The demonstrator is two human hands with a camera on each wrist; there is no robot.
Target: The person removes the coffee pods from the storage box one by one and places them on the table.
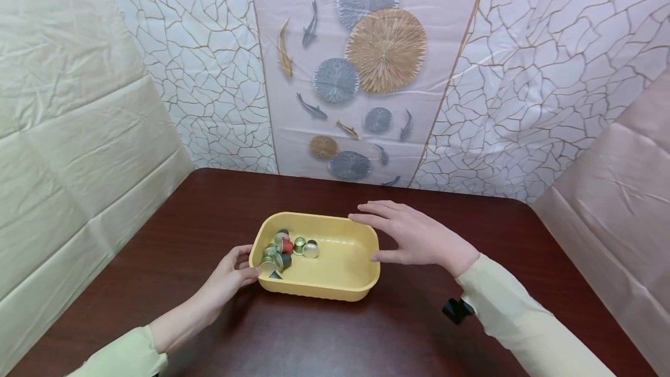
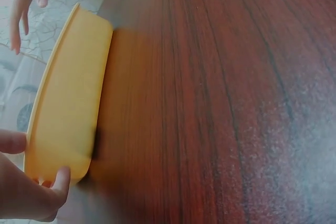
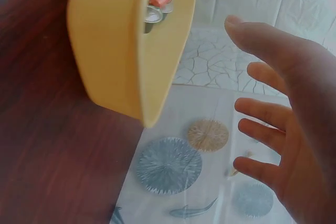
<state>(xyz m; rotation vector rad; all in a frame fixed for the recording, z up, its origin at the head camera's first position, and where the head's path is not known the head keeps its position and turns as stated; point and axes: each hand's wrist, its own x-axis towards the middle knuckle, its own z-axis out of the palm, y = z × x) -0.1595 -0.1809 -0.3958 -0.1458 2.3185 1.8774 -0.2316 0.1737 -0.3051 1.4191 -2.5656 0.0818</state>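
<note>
A yellow rectangular tray (image 1: 335, 292) with rounded corners is on the dark table. Several coffee capsules lie bunched in its left end, among them a red capsule (image 1: 287, 247), a green capsule (image 1: 299, 244) and a silver-lidded capsule (image 1: 311, 250). My left hand (image 1: 227, 278) grips the tray's left end, its thumb at the near corner and its fingers around the outer wall. At the opposite end, my right hand (image 1: 413, 237) hovers with spread fingers, holding nothing. The right wrist view shows a gap between that hand and the tray wall (image 3: 105, 40).
The dark reddish wood table (image 1: 220, 202) spreads around the tray. Behind it hangs a patterned cloth (image 1: 293, 150) with fish and round motifs, and pale cloth walls (image 1: 68, 150) stand at the sides. A small black device (image 1: 457, 310) sits at the right sleeve.
</note>
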